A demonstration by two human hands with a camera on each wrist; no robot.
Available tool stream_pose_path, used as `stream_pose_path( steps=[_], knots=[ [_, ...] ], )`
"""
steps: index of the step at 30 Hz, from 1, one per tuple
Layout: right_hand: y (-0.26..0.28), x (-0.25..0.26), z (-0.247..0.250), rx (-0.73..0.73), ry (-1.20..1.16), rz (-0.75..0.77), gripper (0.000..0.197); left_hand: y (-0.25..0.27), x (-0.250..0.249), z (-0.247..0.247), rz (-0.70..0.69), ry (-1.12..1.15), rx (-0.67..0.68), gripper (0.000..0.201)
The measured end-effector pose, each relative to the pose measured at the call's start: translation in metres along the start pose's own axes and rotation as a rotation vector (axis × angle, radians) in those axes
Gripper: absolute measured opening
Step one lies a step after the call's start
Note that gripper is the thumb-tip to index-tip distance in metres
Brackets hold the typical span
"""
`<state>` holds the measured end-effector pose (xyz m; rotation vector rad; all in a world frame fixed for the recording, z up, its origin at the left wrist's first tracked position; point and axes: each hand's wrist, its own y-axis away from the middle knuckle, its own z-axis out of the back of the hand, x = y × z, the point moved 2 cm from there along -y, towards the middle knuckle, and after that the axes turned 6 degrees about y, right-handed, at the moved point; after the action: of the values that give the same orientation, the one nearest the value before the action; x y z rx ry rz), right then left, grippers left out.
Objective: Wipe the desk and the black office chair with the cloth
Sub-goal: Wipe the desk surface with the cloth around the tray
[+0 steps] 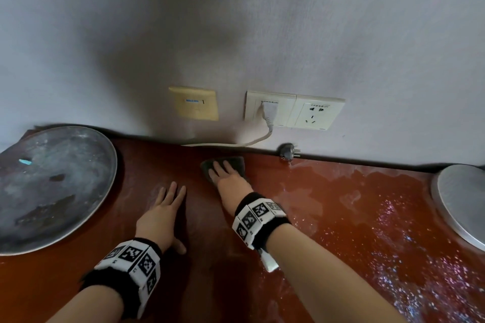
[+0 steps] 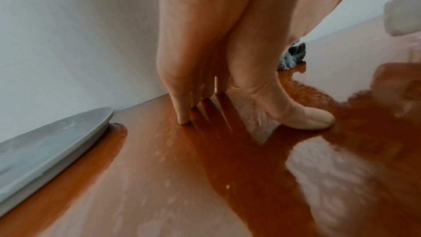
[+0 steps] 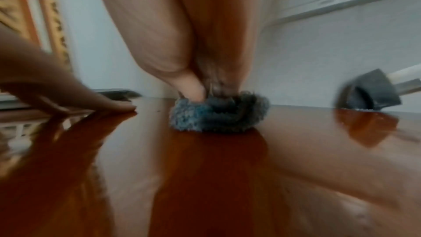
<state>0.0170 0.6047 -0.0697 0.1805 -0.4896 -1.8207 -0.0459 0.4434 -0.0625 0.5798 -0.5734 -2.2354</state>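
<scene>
Dark grey fluffy cloth [image 1: 225, 165] flat on the shiny red-brown wooden table [image 1: 328, 217], far back, almost touching the pale wall [image 1: 262, 21]. Right hand [image 1: 225, 174] on top of it, fingers straight and a bit spread, pressing down. Left hand [image 1: 164, 208] flat on bare wood, fingers spread, holding nothing, just left of the cloth and closer to the body. Long side of the cloth along the wall. Probably still the table step. Dusty, streaky wood off to the right, so likely the next way to slide.

One cloth. Two hands. Two round grey metal trays, one at the left [image 1: 52, 186], one at the right edge [image 1: 462, 202]. One loose dark plug [image 1: 288, 151] by the wall, right of the cloth. Three wall plates. No black chair in sight.
</scene>
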Motion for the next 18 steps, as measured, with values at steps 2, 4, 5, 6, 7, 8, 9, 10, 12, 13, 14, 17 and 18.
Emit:
stream_pose_path(
  steps=[2,4,5,6,7,8,9,10,12,13,14,17,18],
  knots=[
    [0.0,-0.012,0.003,0.014,-0.038,0.002,0.064,0.0,0.002,0.001,-0.01,0.01,0.01,0.139],
    [0.001,-0.038,0.009,-0.014,-0.095,-0.128,0.073,0.001,0.003,0.0,-0.017,0.02,0.009,0.139],
    [0.002,-0.048,0.011,-0.033,-0.128,-0.201,0.074,0.002,0.003,0.0,-0.018,0.021,0.006,0.138],
    [0.003,-0.053,0.012,-0.056,-0.131,-0.236,0.072,0.002,0.002,0.0,-0.017,0.02,0.002,0.138],
    [0.006,-0.05,0.014,-0.068,-0.101,-0.222,0.07,0.002,0.002,0.001,-0.016,0.02,-0.001,0.138],
    [0.01,-0.042,0.014,-0.064,-0.053,-0.168,0.068,0.002,0.002,0.001,-0.015,0.019,-0.001,0.138],
    [0.014,-0.031,0.011,-0.04,0.005,-0.081,0.068,0.001,0.002,0.001,-0.017,0.019,0.001,0.138],
    [0.018,-0.023,0.007,-0.01,0.055,0.015,0.069,0.001,0.002,0.001,-0.02,0.019,0.0,0.139],
    [0.022,-0.024,0.0,0.034,0.076,0.116,0.072,0.001,0.003,0.001,-0.023,0.026,-0.003,0.139],
    [0.023,-0.034,0.0,0.037,0.052,0.095,0.074,0.001,0.003,0.001,-0.023,0.03,0.0,0.139],
    [0.025,-0.049,0.002,0.016,0.016,0.046,0.075,0.002,0.003,0.001,-0.023,0.032,0.001,0.139],
    [0.036,-0.092,0.004,-0.055,-0.063,-0.105,0.076,0.001,0.003,0.0,-0.027,0.033,-0.003,0.139],
    [0.042,-0.1,0.002,-0.067,-0.06,-0.118,0.077,0.001,0.004,0.0,-0.028,0.036,-0.002,0.139]
  ],
)
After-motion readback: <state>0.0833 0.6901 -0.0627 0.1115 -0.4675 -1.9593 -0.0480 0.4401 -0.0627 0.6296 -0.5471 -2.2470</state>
